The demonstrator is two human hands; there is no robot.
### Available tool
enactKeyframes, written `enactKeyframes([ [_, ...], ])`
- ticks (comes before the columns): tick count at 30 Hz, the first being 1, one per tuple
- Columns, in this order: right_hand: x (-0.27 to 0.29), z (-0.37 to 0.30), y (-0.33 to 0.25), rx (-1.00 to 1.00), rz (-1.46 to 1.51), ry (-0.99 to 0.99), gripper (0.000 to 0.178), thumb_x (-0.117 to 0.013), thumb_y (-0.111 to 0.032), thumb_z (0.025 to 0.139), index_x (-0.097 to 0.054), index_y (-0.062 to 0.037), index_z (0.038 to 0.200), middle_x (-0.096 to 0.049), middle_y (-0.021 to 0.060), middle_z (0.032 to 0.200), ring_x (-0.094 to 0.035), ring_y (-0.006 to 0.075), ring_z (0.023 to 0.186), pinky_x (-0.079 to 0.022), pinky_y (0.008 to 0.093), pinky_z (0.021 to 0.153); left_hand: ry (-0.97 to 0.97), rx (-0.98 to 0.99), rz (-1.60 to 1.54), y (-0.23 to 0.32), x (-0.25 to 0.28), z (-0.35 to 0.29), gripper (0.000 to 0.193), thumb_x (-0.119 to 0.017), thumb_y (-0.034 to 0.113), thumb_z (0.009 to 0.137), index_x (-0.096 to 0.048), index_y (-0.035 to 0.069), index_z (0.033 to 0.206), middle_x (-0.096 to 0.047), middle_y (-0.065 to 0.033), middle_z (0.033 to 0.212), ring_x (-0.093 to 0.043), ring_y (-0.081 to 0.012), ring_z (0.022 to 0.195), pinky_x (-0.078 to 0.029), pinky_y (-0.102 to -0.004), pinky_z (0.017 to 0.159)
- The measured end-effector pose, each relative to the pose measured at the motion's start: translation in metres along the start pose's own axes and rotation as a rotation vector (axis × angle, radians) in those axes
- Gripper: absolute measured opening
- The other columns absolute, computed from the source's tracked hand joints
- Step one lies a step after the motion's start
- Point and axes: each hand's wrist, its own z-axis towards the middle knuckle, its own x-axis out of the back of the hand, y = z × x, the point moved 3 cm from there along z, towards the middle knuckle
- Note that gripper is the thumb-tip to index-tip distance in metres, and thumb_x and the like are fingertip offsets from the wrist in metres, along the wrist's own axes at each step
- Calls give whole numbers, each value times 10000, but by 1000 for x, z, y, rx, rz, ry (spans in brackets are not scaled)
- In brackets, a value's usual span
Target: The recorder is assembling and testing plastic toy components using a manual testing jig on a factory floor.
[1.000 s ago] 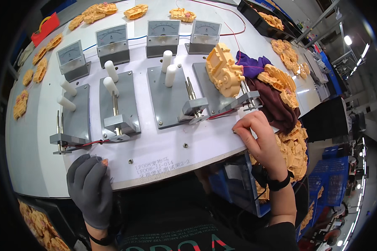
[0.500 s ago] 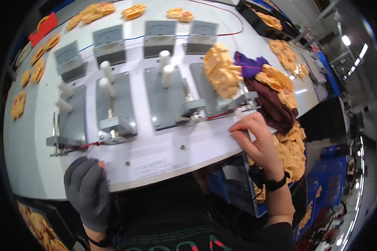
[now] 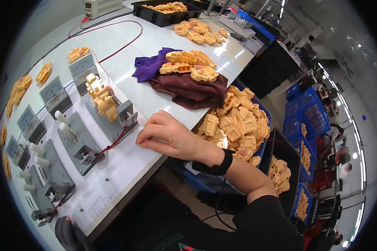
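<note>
My bare right hand [image 3: 162, 134] rests at the table's front edge, fingers curled and thumb drawn in, with nothing visible in it. Just left of it is the grey clamp block [image 3: 125, 113] of the rightmost test fixture. A yellow moulded plastic housing [image 3: 101, 97] stands on that fixture, a thin wire beside it. At the lower left edge, my grey-gloved left hand [image 3: 69, 235] is partly cut off; its fingers are bent together, one fingertip bare, and it shows no object. It lies close to the leftmost fixture's clamp [image 3: 41, 214].
More grey fixture plates [image 3: 77, 144] with white pegs stand left, with analog meters [image 3: 54, 94] behind. Yellow housings [image 3: 190, 62] lie on brown and purple cloths [image 3: 188, 90]. A heaped blue crate [image 3: 262, 154] stands off the table's right side. A black tray [image 3: 163, 16] and power supply [image 3: 102, 8] are farther back.
The view has swung to the right, so the fixtures now sit farther left and the crates show more. Both hands stay by the table's front edge; the housing remains on its fixture.
</note>
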Motion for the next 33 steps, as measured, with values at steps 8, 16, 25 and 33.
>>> enactKeyframes([
  [8, -8, 4, 5, 15, 36, 24, 88, -699, -103, 821, -667, -119, 901, -550, 14, 851, -498, 192, 855, -406, 306, 793, -13, 27, 0, -7, -1, 1, 193, -615, 82, 902, -657, -39, 1045, -641, -184, 1045, -595, -338, 963, -479, -412, 855],
  [16, -5, 2, 2, -4, 8, 25, 130, -744, -61, 762, -678, -97, 869, -544, 22, 840, -504, 196, 846, -423, 298, 751, -47, 143, -35, -15, -2, -12, 298, -545, -85, 770, -607, -27, 1055, -612, -179, 1041, -565, -366, 1012, -437, -428, 908],
  [25, -6, 0, 0, -38, 9, 27, 144, -750, -54, 755, -679, -89, 874, -539, 12, 849, -501, 180, 848, -419, 284, 747, -48, 158, -20, -12, -5, -9, 306, -550, -83, 732, -606, 1, 1021, -611, -151, 1003, -566, -345, 985, -441, -419, 881],
  [33, -7, 0, 0, -54, 34, 41, 147, -743, -54, 766, -670, -81, 890, -533, 18, 868, -502, 174, 854, -424, 277, 745, -44, 153, -32, -15, -6, -8, 318, -547, -92, 732, -608, 10, 1026, -613, -145, 1007, -567, -339, 989, -445, -415, 874],
])
